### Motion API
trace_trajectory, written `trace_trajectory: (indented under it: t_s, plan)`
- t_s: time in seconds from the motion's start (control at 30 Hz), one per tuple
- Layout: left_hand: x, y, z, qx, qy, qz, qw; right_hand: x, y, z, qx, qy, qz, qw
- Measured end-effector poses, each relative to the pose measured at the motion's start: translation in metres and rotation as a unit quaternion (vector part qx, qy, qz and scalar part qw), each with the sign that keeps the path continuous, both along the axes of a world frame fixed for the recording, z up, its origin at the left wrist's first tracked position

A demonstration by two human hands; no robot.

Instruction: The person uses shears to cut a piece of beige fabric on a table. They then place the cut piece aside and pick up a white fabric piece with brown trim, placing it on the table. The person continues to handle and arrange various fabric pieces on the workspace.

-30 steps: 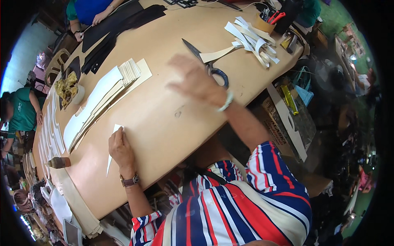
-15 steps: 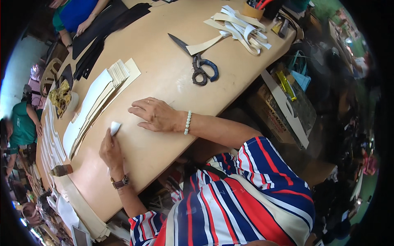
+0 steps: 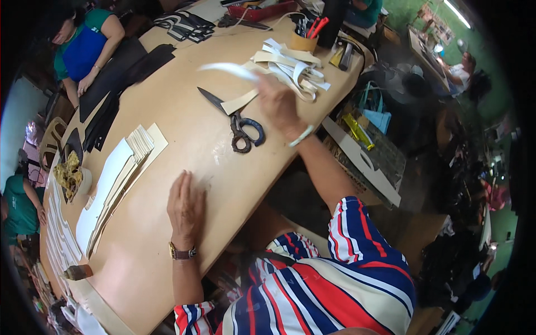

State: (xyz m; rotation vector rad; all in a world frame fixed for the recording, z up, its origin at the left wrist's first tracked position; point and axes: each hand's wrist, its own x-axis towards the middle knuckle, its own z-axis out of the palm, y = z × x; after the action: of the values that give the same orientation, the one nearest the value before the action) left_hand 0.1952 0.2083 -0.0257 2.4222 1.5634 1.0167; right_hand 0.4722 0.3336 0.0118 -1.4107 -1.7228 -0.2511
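Note:
My right hand (image 3: 277, 106) is raised over the far right of the table, its fingers closed on a curved white strip (image 3: 226, 67) that is blurred by motion. Just beyond it lies a loose pile of cream and white strips (image 3: 307, 72). Large scissors (image 3: 239, 128) with dark wrapped handles rest on the table beside that hand, a strip end across their blades. My left hand (image 3: 186, 211) lies on the tabletop, fingers stretched out, with nothing seen in it. To its left is a stack of long white and cream cut pieces (image 3: 111, 184).
A bowl of yellowish crumpled material (image 3: 70, 176) and a small brown block-like thing (image 3: 78, 272) sit along the left side. Black pieces (image 3: 134, 70) lie near a co-worker (image 3: 89, 44). A holder of tools (image 3: 304, 42) stands at the far right, and a box (image 3: 385, 156) sits below the table edge.
My right hand has moved up to the strip pile and now holds a white strip. My left hand has shifted right and lies flat; the small white piece no longer shows in it. The view has shifted.

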Motion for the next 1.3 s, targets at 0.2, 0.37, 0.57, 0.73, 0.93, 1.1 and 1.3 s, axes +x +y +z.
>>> trace_trajectory:
  t_s: [0.2,0.37,0.57,0.73,0.93,1.1,1.3]
  plan:
    - [0.000,-0.003,0.006,-0.009,0.004,-0.012,1.000,0.041,0.012,-0.016,-0.187,-0.191,-0.111,0.957]
    - [-0.004,-0.006,0.007,-0.029,0.002,0.000,1.000,0.033,0.036,-0.047,-0.232,-0.184,0.030,0.955]
    - [-0.005,-0.003,0.009,-0.012,-0.004,-0.015,1.000,0.069,0.109,-0.052,-0.135,-0.242,-0.190,0.942]
    - [-0.006,-0.003,0.010,-0.002,-0.006,-0.006,1.000,0.024,0.122,-0.033,-0.073,-0.115,-0.087,0.987]
    - [-0.008,0.000,0.011,-0.019,-0.027,-0.017,0.999,-0.065,0.058,-0.025,-0.188,-0.078,0.083,0.975]
    - [-0.011,0.001,0.010,-0.022,-0.020,-0.009,1.000,-0.076,0.033,-0.039,-0.183,-0.168,0.114,0.962]
    - [-0.016,-0.001,0.011,-0.030,-0.014,-0.005,0.999,-0.077,0.036,-0.026,-0.219,-0.135,0.178,0.950]
